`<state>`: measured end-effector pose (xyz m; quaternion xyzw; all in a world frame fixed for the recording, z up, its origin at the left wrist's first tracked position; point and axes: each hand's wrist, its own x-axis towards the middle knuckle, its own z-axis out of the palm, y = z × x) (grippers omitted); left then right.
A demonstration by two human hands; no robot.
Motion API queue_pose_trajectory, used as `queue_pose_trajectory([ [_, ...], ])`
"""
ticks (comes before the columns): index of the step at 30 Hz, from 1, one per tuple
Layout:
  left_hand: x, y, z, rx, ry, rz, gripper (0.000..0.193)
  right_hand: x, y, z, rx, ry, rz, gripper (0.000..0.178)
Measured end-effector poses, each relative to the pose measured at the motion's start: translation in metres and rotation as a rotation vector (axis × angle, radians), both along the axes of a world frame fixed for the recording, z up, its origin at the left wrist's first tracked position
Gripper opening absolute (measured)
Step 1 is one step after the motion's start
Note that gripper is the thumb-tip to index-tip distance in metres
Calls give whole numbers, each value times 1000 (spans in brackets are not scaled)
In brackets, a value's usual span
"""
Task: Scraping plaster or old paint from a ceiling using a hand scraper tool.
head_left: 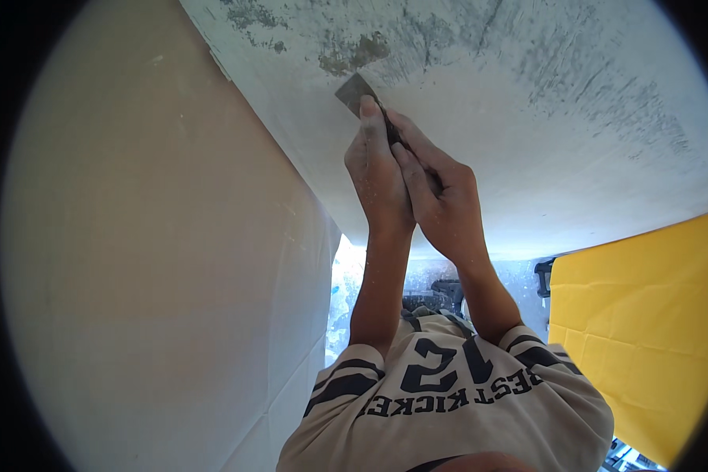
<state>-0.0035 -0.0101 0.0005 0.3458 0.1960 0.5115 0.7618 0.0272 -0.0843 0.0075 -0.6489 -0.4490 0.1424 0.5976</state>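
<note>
Both my arms reach up and away in front of me toward a whitish surface with dark scraped streaks and a brownish bare patch. My left hand grips a scraper, its thumb lying along the flat grey blade. My right hand is closed round the dark handle from the other side, its fingers against the left hand. The blade's edge sits just below the brownish patch; whether it touches cannot be made out. Most of the handle is hidden by my fingers. White dust coats both hands.
A smooth beige wall fills the left side and meets the streaked surface along a slanting edge. At the right hangs a creased yellow sheet. Beyond my forearms lies a speckled, dusty floor with dark objects partly behind my shirt.
</note>
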Motion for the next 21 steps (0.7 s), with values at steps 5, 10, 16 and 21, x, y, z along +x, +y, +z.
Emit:
queue_pose_trajectory([
  [5,9,-9,-23,-15,88,-2,43,6,-6,-21,37,29,-48,40],
  [10,4,-8,-22,-4,74,-73,43,6,-9,-14,8,47,-17,40],
  [16,5,1,-18,-3,23,-28,44,4,-6,-10,-31,36,-14,41],
  [21,6,-4,-19,3,73,-36,45,5,-8,-9,-24,-2,-50,40],
])
